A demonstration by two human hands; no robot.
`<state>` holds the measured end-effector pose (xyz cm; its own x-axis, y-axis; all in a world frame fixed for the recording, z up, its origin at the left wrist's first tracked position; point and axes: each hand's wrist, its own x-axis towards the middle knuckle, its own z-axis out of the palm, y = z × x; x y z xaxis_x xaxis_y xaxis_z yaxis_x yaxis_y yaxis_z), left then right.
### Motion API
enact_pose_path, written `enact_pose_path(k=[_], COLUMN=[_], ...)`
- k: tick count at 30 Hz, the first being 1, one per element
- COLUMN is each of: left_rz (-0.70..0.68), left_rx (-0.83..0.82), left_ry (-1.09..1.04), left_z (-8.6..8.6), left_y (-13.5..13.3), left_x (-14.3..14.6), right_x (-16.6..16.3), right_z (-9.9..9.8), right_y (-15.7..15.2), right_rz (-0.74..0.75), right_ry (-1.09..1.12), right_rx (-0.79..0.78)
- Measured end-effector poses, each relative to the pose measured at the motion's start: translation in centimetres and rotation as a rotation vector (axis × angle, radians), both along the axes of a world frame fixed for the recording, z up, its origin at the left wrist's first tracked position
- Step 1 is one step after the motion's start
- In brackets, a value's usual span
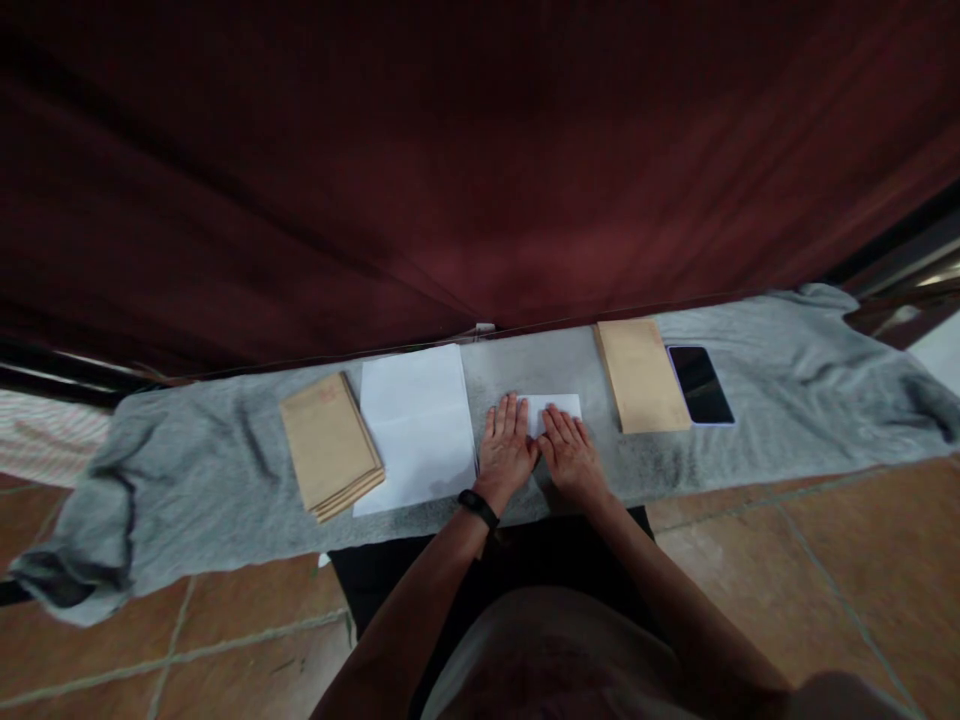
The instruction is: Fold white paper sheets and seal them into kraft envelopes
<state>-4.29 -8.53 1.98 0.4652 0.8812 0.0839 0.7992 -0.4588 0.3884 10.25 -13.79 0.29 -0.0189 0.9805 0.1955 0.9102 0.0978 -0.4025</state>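
Note:
A small folded white sheet of paper lies on the grey cloth in front of me. My left hand rests flat on its left side, fingers stretched forward. On the paper's right part lies my right hand, also flat with its fingers out. The two thumbs meet near the middle and hide the paper's near edge. To the left is a stack of larger white sheets, close beside my left hand. A pile of brown envelopes overlaps that stack's left edge.
Another stack of brown envelopes lies to the right, with a dark-screened phone beside it. The grey cloth covers a long narrow surface and is wrinkled at both ends. A dark red curtain hangs behind; tiled floor shows below.

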Motion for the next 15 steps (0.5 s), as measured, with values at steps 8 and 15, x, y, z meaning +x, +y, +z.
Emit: enact_pose_path(k=[8,15], left_rz=[0.018,0.019], left_rx=[0.032,0.119], left_ry=[0.003,0.193], left_z=[0.1,0.1], left_y=[-0.2,-0.5], left_x=[0.2,0.1], right_x=[1.0,1.2], right_z=[-0.4,-1.0], right_y=[-0.9,-1.0], right_rz=[-0.102,-0.145], right_ry=[-0.066,-0.145], right_rx=[0.035,0.099])
